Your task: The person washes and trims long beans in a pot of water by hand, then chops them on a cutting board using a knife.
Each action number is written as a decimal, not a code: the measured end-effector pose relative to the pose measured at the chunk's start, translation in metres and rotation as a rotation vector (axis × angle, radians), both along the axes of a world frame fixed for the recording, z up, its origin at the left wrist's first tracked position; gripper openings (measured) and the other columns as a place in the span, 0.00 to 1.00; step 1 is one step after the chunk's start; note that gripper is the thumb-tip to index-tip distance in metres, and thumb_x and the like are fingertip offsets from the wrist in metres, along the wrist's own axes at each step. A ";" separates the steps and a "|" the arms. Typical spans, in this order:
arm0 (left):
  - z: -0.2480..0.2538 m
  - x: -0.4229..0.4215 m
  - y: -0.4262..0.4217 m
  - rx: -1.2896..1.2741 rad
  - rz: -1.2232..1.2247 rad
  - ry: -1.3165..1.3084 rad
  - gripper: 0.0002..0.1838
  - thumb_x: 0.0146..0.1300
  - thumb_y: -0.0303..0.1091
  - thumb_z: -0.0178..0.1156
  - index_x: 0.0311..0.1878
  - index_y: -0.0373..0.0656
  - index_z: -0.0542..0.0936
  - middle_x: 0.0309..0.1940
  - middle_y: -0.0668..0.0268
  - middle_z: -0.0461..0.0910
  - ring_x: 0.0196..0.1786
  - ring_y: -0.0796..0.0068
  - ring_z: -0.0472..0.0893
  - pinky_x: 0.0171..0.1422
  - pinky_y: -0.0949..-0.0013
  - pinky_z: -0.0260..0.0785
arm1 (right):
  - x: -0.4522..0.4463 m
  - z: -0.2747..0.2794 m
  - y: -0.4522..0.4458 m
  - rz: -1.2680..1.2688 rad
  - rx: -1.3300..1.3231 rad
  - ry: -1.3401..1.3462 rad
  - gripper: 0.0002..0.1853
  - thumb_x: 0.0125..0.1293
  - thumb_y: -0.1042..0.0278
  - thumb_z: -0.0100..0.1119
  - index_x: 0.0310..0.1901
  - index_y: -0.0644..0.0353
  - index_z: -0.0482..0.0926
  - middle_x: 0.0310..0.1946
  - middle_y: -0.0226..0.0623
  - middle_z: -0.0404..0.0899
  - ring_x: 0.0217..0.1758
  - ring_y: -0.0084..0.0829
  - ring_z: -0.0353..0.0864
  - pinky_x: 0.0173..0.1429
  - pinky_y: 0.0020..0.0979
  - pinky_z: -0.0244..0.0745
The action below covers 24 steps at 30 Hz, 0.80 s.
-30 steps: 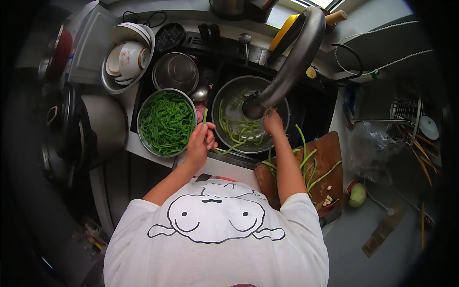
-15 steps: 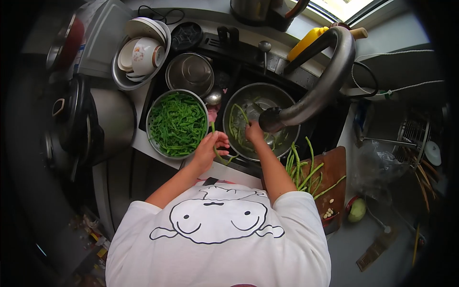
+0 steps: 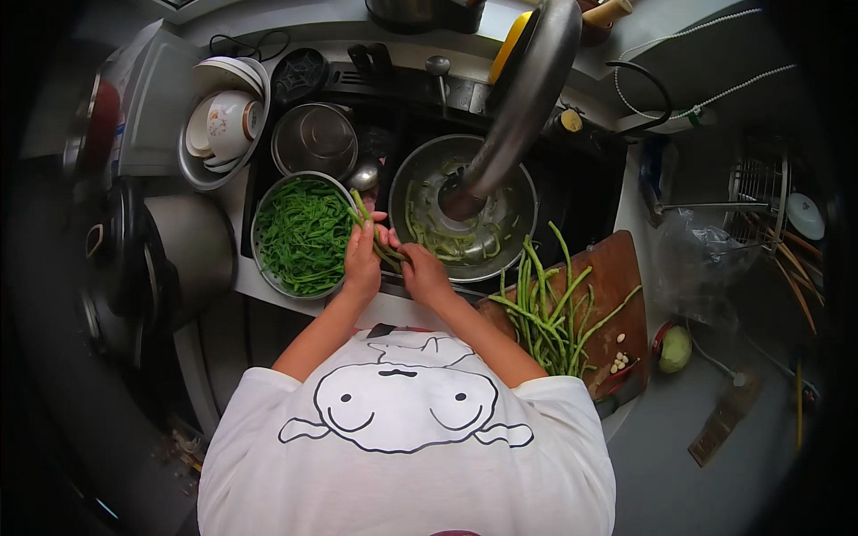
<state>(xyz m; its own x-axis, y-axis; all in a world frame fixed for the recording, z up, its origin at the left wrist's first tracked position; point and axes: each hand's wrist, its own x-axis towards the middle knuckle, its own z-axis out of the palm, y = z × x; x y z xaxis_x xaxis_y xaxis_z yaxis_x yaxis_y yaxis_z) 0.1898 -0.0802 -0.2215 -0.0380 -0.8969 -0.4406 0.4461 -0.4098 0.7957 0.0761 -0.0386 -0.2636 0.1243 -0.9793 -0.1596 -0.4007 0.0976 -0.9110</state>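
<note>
My left hand (image 3: 362,259) is closed around long green beans (image 3: 360,207) whose tips stick up past its fingers. Close beside it, my right hand (image 3: 425,273) pinches the lower end of these beans. Both hands are between a metal bowl heaped with shredded greens (image 3: 306,234) and a large metal pan (image 3: 529,201). Bean pieces (image 3: 438,243) lie in the pan, partly hidden by the metal faucet (image 3: 514,116) over it. To the right, more long green beans (image 3: 545,313) are piled on a wooden cutting board (image 3: 626,295) with several garlic cloves (image 3: 619,361).
A metal pot (image 3: 313,141) and a ladle (image 3: 364,174) sit behind the greens. A basin of stacked bowls (image 3: 234,125) stands at the back left, above a large pressure cooker (image 3: 192,250). A round green vegetable (image 3: 675,348) lies right of the board.
My right hand has come out of the pan to meet my left hand, and beans are now held between both. The camera view has shifted, moving the surroundings left in the frame.
</note>
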 end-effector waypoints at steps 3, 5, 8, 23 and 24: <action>0.025 0.007 -0.005 -0.058 0.070 -0.054 0.17 0.67 0.41 0.36 0.52 0.40 0.63 0.19 0.73 0.60 0.23 0.82 0.64 0.40 0.74 0.65 | -0.007 -0.021 -0.002 0.137 0.233 0.087 0.14 0.51 0.77 0.48 0.42 0.61 0.72 0.40 0.47 0.73 0.43 0.47 0.71 0.46 0.37 0.67; 0.030 0.016 -0.006 -0.114 -0.070 -0.112 0.18 0.67 0.41 0.36 0.54 0.41 0.61 0.18 0.73 0.59 0.18 0.85 0.60 0.32 0.75 0.65 | -0.013 -0.043 -0.004 0.285 0.378 0.172 0.14 0.51 0.77 0.48 0.42 0.61 0.73 0.41 0.47 0.73 0.44 0.46 0.72 0.47 0.37 0.67; 0.039 0.021 -0.004 -0.112 -0.092 -0.099 0.16 0.67 0.41 0.36 0.50 0.42 0.63 0.18 0.73 0.59 0.16 0.85 0.57 0.29 0.77 0.63 | -0.037 -0.073 -0.037 0.308 0.493 0.448 0.14 0.51 0.70 0.50 0.40 0.63 0.75 0.42 0.51 0.74 0.47 0.49 0.72 0.50 0.41 0.67; 0.028 0.033 -0.008 0.003 -0.098 0.009 0.16 0.66 0.47 0.39 0.34 0.43 0.65 0.21 0.69 0.65 0.20 0.81 0.65 0.30 0.75 0.67 | -0.076 -0.121 -0.054 0.202 0.601 0.908 0.30 0.51 0.67 0.49 0.60 0.54 0.59 0.43 0.45 0.75 0.47 0.44 0.74 0.49 0.36 0.69; 0.025 0.030 -0.008 0.042 -0.107 0.032 0.17 0.66 0.47 0.39 0.38 0.41 0.67 0.23 0.67 0.68 0.23 0.80 0.70 0.33 0.74 0.70 | -0.081 -0.101 -0.059 0.229 0.597 0.805 0.28 0.50 0.67 0.52 0.56 0.56 0.63 0.40 0.45 0.76 0.45 0.43 0.75 0.48 0.36 0.69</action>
<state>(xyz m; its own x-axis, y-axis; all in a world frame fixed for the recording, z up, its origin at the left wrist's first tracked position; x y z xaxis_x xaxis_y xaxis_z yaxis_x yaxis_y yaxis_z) 0.2203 -0.0879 -0.1962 -0.1470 -0.8677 -0.4749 0.4225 -0.4892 0.7630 -0.0050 -0.0978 -0.3642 -0.0615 -0.6792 -0.7314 -0.9373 0.2912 -0.1915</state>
